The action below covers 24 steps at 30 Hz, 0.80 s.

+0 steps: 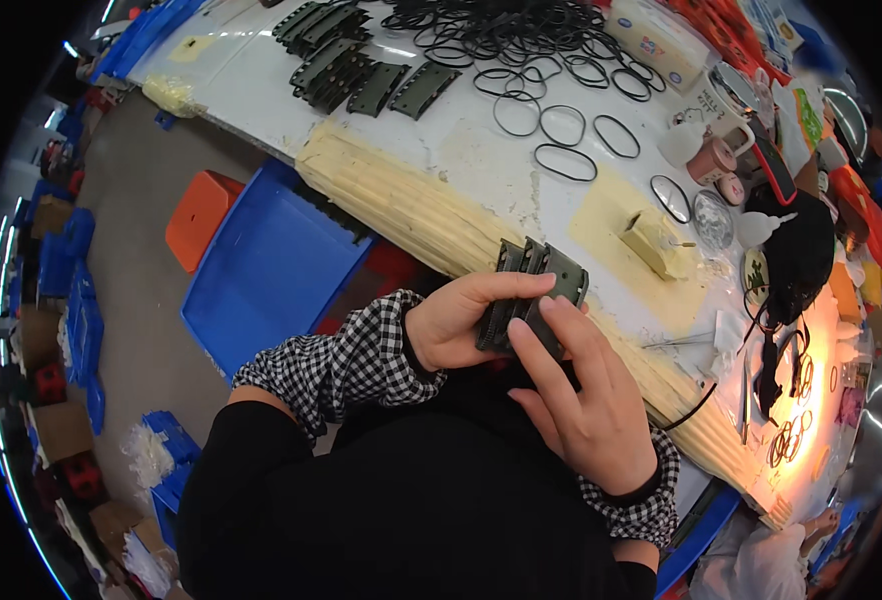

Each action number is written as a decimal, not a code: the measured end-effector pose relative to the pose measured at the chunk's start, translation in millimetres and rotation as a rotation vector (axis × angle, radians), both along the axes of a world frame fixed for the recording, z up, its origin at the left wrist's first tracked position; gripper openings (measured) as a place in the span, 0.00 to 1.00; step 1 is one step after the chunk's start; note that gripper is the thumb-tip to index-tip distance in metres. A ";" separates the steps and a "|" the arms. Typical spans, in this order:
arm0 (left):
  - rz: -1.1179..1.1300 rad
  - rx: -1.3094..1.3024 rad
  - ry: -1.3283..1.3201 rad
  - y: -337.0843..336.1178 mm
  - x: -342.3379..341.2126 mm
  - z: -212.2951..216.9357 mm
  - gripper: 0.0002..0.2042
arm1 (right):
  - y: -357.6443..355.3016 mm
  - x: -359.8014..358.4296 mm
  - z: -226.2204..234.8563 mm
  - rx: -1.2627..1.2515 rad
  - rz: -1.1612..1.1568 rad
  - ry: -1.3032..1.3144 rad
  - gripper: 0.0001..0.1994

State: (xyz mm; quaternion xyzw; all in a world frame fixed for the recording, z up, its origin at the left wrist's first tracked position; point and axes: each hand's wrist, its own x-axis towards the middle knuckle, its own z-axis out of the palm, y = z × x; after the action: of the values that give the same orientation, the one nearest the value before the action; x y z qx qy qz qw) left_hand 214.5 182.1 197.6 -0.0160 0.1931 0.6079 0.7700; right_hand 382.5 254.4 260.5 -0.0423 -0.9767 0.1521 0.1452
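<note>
My left hand (456,318) is closed around a small stack of dark green rectangular plastic pieces (568,275), its thumb lying across their upper side. The pieces stand side by side just over the table's near edge. My right hand (591,410) reaches in from the right, with its fingers stretched out and the fingertips touching the stack. Its thumb is held apart from the other fingers. Black-and-white checked sleeve covers (351,360) show at both wrists. The undersides of the pieces are hidden by my left palm.
More dark green pieces (376,88) lie in rows at the far left of the white table (441,150). Black rubber rings (563,125) are heaped and scattered beyond my hands. A yellow block (656,243) lies right of them. Padding (391,195) lines the edge. A blue bin (266,265) stands left.
</note>
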 end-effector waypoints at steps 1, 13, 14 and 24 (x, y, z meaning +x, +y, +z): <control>0.008 0.021 0.037 -8.0 -3.8 -2.7 0.14 | -2.6 2.0 2.7 -0.031 0.010 0.031 0.28; 0.164 -0.623 1.188 -189.8 -168.2 -112.2 0.30 | 13.9 40.3 -0.3 -0.051 -0.301 0.054 0.22; 0.146 -0.767 1.306 -199.6 -182.2 -136.8 0.31 | 13.9 41.3 -2.2 -0.034 -0.305 0.029 0.22; -0.362 -0.857 2.128 -169.6 -216.5 -288.8 0.37 | -10.2 37.1 -3.9 -0.019 -0.432 -0.135 0.17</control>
State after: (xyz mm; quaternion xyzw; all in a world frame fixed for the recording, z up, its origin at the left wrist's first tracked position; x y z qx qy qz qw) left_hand -2.0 12.5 -91.1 0.2714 0.9322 0.0801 0.2257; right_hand 419.7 244.2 256.6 -0.2622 -0.9510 0.1233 0.1083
